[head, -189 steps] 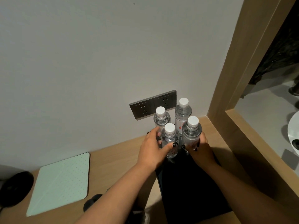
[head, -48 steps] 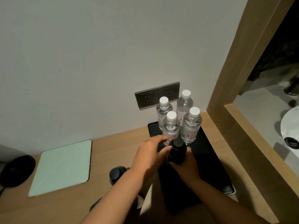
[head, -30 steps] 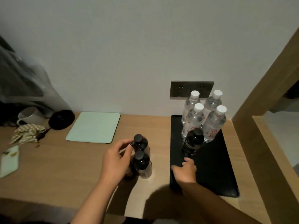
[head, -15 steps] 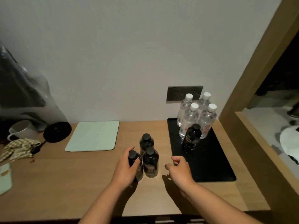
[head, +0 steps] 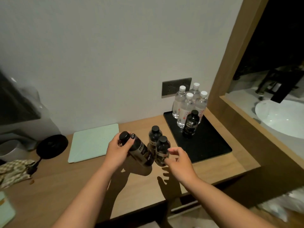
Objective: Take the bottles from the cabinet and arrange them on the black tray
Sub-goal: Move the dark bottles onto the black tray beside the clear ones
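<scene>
I see the left hand (head: pixel 117 151) gripping a dark plastic bottle with a black cap (head: pixel 137 149), fingers and thumb wrapped round its upper body, tilted with the cap to the left, lifted off the wooden desk (head: pixel 69 181). Half a second ago that bottle stood upright on the desk under the same hand. The right hand (head: pixel 179 163) is holding nothing, fingers loosely spread just beside the nearer standing bottle; earlier it was curled, nearer the tray.

Count: four dark bottles. One held, two dark bottles upright on the desk (head: pixel 158 146) touching each other, one dark bottle on the flat black rectangular tray (head: pixel 212 145), in front of four clear white-capped water bottles (head: pixel 189 104) at the tray's back. Pale green mat (head: pixel 93 142) to the left.
</scene>
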